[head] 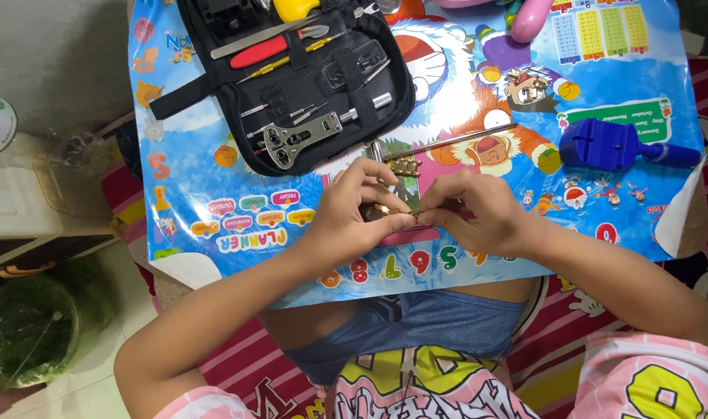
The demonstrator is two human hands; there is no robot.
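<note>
A black tool case (292,85) lies open at the colourful table's (214,186) far left; a blue tool (614,145) rests near its right edge.

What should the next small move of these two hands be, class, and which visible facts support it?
Probably bring the fingertips closer to steady the joint: the left hand and right hand pinch a gold watch band between them above the table mat, loose gold links lying just beyond.

left hand (350,213) and right hand (478,211) together, fingers (385,194) pinched
</note>
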